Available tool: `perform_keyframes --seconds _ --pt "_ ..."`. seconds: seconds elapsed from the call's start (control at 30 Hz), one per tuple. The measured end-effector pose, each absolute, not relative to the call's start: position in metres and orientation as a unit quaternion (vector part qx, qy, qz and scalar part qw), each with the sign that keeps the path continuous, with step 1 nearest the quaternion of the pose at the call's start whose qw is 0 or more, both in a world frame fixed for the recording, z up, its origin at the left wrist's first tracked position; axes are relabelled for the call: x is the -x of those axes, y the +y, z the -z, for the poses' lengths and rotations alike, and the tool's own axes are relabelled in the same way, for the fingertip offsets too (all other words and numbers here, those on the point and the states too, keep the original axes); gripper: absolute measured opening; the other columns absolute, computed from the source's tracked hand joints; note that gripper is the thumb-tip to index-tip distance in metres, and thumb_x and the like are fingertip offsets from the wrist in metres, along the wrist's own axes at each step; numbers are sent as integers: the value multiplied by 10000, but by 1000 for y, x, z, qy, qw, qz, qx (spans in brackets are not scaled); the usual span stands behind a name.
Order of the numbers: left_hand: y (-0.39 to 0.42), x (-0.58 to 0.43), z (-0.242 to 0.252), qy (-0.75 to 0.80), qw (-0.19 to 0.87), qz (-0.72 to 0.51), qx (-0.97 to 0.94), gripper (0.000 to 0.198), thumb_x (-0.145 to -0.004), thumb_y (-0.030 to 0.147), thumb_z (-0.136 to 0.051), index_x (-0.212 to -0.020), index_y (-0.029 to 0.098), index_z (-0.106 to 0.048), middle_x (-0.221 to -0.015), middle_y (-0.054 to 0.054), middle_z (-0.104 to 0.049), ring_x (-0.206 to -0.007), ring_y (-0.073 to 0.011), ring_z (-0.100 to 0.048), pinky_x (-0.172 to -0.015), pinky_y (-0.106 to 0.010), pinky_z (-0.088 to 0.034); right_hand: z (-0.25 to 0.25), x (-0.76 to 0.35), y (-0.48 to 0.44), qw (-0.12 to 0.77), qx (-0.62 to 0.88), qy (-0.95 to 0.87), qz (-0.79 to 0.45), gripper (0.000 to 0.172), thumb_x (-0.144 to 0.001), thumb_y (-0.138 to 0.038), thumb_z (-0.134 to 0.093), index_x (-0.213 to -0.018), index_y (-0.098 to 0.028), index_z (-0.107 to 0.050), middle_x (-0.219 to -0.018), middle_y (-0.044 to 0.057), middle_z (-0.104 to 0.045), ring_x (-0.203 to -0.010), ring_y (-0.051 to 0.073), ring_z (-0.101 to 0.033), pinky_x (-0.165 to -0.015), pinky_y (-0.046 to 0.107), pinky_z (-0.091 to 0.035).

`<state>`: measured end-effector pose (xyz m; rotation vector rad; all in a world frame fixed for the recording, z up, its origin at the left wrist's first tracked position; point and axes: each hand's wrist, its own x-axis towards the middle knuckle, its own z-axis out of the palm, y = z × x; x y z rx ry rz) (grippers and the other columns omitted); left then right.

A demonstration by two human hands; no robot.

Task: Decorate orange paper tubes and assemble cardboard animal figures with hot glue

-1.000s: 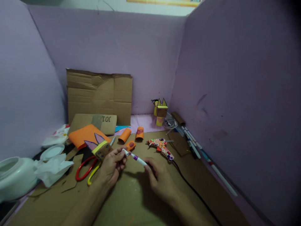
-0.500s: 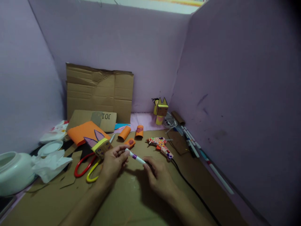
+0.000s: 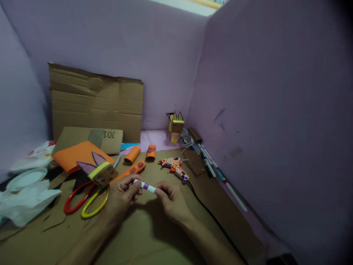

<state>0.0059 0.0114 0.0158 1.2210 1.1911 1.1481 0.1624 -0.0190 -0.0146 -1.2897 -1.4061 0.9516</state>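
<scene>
A white marker with a purple band (image 3: 149,188) is held level between my two hands above the cardboard mat. My left hand (image 3: 125,193) pinches its left end, and my right hand (image 3: 171,200) grips the right end. Just left of my left hand lies a small cardboard animal head (image 3: 103,173) with a yellow band and purple ears. It rests over scissors (image 3: 89,206) with one red and one yellow handle loop. Partly behind my left fingers is an orange paper strip (image 3: 135,168) with dark red spots.
Two orange paper rolls (image 3: 132,155) stand and lie ahead. A patterned glue gun (image 3: 176,167) trails a black cord to the right. Markers (image 3: 231,195) line the right wall. Orange paper (image 3: 79,154), crumpled tissue (image 3: 27,202) and cardboard (image 3: 96,106) are left; a cardboard animal figure (image 3: 177,127) stands behind.
The view has turned to the right, so the scene sits further left. My hands have come closer together on the marker. More of the orange spotted strip shows.
</scene>
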Motion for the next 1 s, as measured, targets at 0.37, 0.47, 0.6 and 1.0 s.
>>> perform_keyframes --seconds 0.37,0.47,0.6,1.0 --pt "12 -1 -17 452 465 -470 -599 204 -667 382 -657 -634 182 -634 -410 28 -526 -354 -87 -403 -366 -187 -280 14 -158 -28 481 515 -596 -386 190 -802 -303 -499 -670 -178 -552 -537 -47 -408 -484 99 -341 -472 222 -244" --pt "11 -3 -7 459 445 -489 -594 208 -709 388 -629 -656 187 -610 -425 42 -507 -365 -82 -382 -373 -186 -272 16 -154 -35 489 510 -663 -247 168 -824 -253 -481 -721 -170 -584 -591 -20 -476 -536 113 -412 -525 237 -285" --pt "9 -3 -7 471 409 -461 -631 256 -749 414 -590 -624 191 -574 -430 52 -467 -382 -82 -358 -382 -192 -263 20 -148 -32 500 525 -617 -307 168 -806 -246 -486 -674 -174 -561 -555 -37 -437 -508 102 -378 -486 219 -277" --pt "0 -6 -24 528 339 -377 -681 376 -745 500 -523 -943 230 -695 -772 -19 -704 -634 -202 -642 -575 -278 -516 0 -272 -101 334 787 -519 -9 312 -907 -291 -410 -1003 -170 -681 -872 102 -733 -749 237 -667 -641 303 -430"
